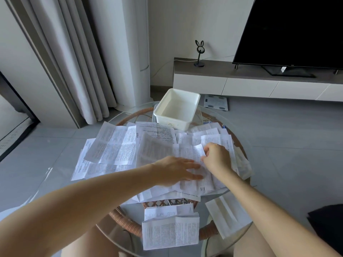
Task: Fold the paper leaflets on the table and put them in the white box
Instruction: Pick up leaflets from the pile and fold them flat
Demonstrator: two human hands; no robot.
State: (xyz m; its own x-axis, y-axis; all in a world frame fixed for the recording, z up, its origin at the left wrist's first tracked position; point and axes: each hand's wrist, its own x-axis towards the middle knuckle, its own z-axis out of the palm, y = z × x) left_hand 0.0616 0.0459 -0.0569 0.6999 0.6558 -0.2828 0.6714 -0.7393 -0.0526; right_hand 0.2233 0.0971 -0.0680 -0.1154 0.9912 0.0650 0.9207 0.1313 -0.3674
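Several printed paper leaflets (115, 147) lie spread and overlapping across a round glass table (239, 232). My left hand (178, 170) lies flat with straight fingers on a leaflet (187, 153) in the middle of the pile. My right hand (217, 157) pinches the right edge of that same sheet between thumb and fingers. The white box (177, 108) stands at the far edge of the table with nothing visible inside. A stack of folded leaflets (169, 229) sits at the near edge, and another folded one (225, 213) lies to its right.
The glass top rests on a wicker frame (126, 221). Binder clips (208, 119) lie right of the box. Beyond are a grey tiled floor, curtains (74, 62), a bathroom scale (216, 102), a low TV cabinet (250, 78) and a TV (297, 30). My knees are under the near edge.
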